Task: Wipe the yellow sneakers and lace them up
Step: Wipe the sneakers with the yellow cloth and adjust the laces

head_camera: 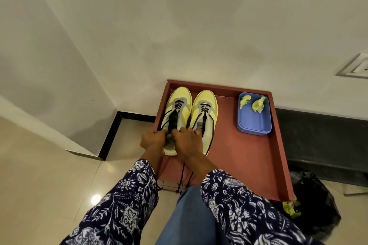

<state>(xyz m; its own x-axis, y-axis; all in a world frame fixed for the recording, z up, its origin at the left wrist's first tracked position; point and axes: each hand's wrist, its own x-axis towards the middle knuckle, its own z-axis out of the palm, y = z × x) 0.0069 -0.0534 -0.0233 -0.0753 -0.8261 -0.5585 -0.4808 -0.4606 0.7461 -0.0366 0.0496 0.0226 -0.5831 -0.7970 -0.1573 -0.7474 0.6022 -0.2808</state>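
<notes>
Over on the left, the pale tiled floor [49, 165] is catching a small glare of light, and the black skirting [111, 135] is running along the foot of the white wall [179, 26]. The person's left hand [152, 140] is reaching out of a dark floral sleeve [127, 201], its fingers curled in and pinching the black lace [173, 120] at the near end of the left yellow sneaker [178, 105]. Right beside it, almost touching, the right hand [188, 141] is doing the same, its fingers bunched over the heel end of that shoe, though exactly which strand they are gripping I cannot tell. Loose lace ends are hanging down past the near edge of the reddish tray [249, 155]. Both sneakers are sitting toes-to-wall in the tray's far left corner, and the right yellow sneaker [206, 103] is lying just beside its partner, laced only partway up. Further right in the tray, a blue tub [253, 123] is holding two crumpled yellow scraps [258, 104]. Past the tray's right edge, a black bag [316, 205] is slumping on the floor, and a wall socket [356, 68] is showing above.
</notes>
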